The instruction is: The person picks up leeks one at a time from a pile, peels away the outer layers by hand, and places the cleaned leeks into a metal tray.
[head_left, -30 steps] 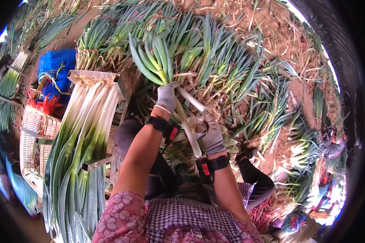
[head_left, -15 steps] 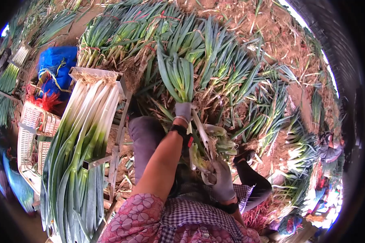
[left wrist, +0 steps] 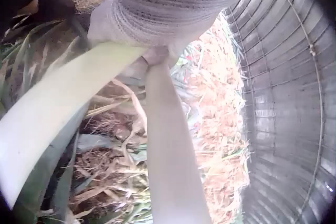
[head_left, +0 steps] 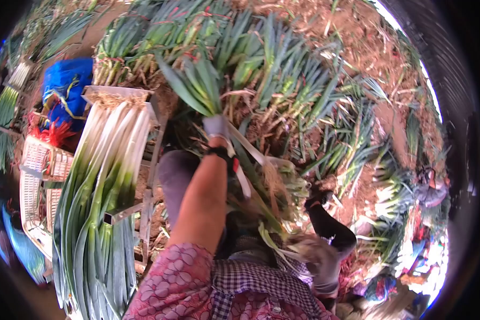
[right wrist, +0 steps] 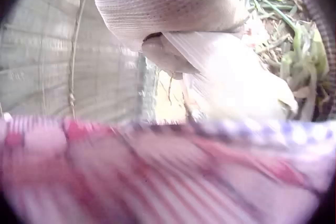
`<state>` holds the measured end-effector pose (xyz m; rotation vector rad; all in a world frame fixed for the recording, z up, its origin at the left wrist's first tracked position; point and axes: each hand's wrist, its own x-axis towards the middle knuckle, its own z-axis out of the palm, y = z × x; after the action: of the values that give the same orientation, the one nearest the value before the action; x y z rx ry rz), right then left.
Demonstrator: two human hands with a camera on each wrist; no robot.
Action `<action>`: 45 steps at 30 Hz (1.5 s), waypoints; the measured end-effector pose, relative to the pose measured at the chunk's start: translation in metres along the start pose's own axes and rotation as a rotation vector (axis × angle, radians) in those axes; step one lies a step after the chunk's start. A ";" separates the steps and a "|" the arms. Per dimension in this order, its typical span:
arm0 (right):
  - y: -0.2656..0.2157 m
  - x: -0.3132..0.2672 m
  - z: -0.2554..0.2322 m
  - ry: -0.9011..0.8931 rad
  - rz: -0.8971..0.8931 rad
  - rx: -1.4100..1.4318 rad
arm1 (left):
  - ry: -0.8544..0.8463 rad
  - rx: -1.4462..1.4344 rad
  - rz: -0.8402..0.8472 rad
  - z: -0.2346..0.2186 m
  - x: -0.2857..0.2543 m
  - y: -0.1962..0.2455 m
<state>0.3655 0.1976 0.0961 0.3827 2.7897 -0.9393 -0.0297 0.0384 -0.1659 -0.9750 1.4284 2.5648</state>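
My gloved left hand [head_left: 216, 127] grips leeks where the leaves meet the stems. Their green leaves [head_left: 197, 88] fan out beyond the fist. Two pale stems [left wrist: 173, 145] hang apart below it in the left wrist view. Low at the right of my lap, my gloved right hand [head_left: 321, 264] is blurred. It holds pale, stripped leek skin [right wrist: 231, 77], with fingers curled round it in the right wrist view. Beneath the stems, a heap of peeled leaves [head_left: 288, 186] lies between my legs.
Left of me, a metal rack [head_left: 117, 95] holds long leeks [head_left: 106, 154]. Beyond it stand a white plastic basket [head_left: 34, 181] and a blue net sack [head_left: 66, 88]. Rows of leeks [head_left: 298, 80] lie on the soil ahead. Another person [head_left: 432, 189] is at far right.
My right hand has pulled down and right from the stems toward my lap, taking skin with it. The left hand with the leeks shifted right and nearer, then back left and forward.
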 end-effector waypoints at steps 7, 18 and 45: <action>0.026 0.060 -0.019 0.421 -0.089 1.231 | -0.305 -0.091 -0.180 0.011 -0.034 0.036; -0.018 0.205 0.084 -0.060 0.034 0.049 | -0.576 -0.252 -0.257 -0.004 -0.100 0.076; 0.001 0.116 0.011 -0.082 -0.049 0.615 | -0.767 -0.594 -0.185 0.060 -0.135 0.092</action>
<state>0.2565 0.2135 0.0588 0.3397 2.3887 -1.7727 0.0174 0.0665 -0.0007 -0.0569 0.3777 2.7639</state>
